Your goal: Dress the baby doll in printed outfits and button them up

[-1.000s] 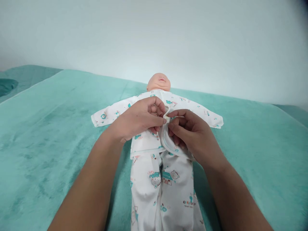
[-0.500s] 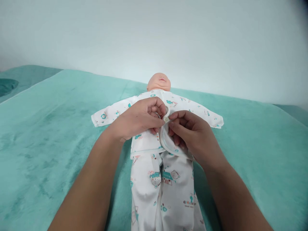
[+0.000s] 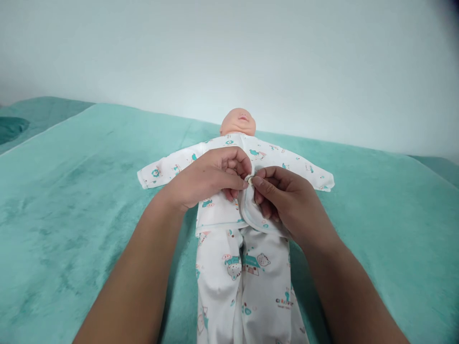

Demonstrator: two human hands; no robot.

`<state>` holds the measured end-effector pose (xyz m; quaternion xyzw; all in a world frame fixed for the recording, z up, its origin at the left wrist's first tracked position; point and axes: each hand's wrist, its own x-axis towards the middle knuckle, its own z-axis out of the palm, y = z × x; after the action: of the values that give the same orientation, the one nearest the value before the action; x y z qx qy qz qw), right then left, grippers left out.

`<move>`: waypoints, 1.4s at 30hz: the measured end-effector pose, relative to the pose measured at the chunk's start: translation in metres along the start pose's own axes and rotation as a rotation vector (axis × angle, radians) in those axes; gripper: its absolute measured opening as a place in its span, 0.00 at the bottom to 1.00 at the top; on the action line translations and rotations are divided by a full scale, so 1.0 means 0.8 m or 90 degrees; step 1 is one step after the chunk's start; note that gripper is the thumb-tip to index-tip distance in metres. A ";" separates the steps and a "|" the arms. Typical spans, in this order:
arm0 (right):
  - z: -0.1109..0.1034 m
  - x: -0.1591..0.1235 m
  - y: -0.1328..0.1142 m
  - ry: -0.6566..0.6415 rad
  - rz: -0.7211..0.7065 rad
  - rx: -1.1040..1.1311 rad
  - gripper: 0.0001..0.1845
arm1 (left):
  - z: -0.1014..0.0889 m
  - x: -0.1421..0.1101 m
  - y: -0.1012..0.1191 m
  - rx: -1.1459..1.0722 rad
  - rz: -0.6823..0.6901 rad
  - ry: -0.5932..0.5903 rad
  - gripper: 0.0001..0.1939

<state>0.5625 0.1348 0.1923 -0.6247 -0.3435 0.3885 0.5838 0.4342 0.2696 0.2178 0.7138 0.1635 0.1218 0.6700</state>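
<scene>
A baby doll (image 3: 238,122) lies on its back, dressed in a white printed jacket (image 3: 218,215) and matching trousers (image 3: 265,286). At the jacket's front opening, a small pale button (image 3: 250,180) shows between my two hands. My left hand (image 3: 218,174) is closed, its thumb and forefinger pinching the jacket edge beside the button. My right hand (image 3: 283,198) is closed too, thumb and forefinger on the button and the cloth next to it. The lower front flap curls outward beneath my fingers. The buttonhole cannot be made out.
A teal plush blanket (image 3: 89,215) spreads under the doll and to both sides. Behind it rises a plain pale wall (image 3: 229,52). A darker green cloth (image 3: 12,129) lies at the far left edge. The doll's sleeves stretch out to either side.
My right thumb has moved left onto the button, and the fingertips of both hands are closer together. The loop of jacket edge above the button has narrowed.
</scene>
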 end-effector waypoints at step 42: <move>-0.023 -0.041 -0.020 -0.265 -0.289 -0.470 0.10 | -0.014 0.034 -0.048 0.469 0.073 0.538 0.06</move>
<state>0.5639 0.0988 0.2111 -0.6088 -0.6955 0.2201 0.3118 0.4521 0.2926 0.1791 0.7974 0.4106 0.3682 0.2450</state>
